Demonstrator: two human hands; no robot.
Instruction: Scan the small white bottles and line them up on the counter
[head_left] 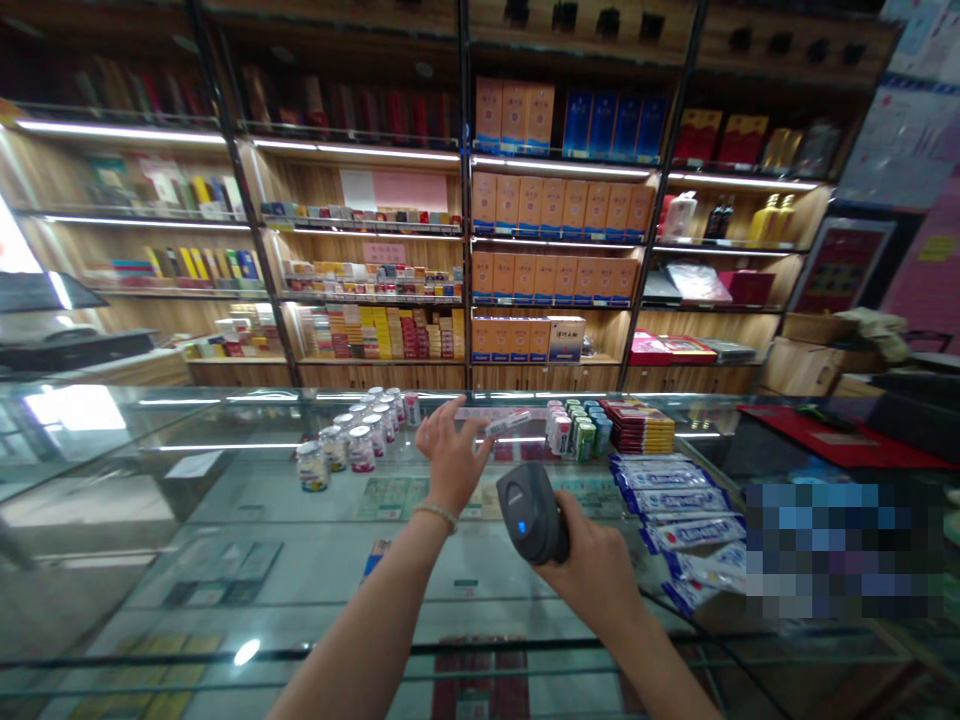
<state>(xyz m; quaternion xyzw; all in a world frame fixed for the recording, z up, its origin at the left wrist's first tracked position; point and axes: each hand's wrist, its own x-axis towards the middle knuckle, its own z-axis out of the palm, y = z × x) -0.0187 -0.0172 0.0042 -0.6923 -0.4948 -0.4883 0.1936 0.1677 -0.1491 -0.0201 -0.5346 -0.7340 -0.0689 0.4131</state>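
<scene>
over the counter [300, 540], my left hand [452, 458] pinches a pack [510, 422] by its left end, probably to keep its face clear for the scanner [527, 515] gripped nearer in my right hand [595, 560].

Lit by white strips [360, 151] beneath the far shelves [315, 246]; dims along the top; glares off the glass counter [300, 530] at left; looks soft, stretches toward the edges, breaks into pixel blocks [844, 550] at near right.
</scene>
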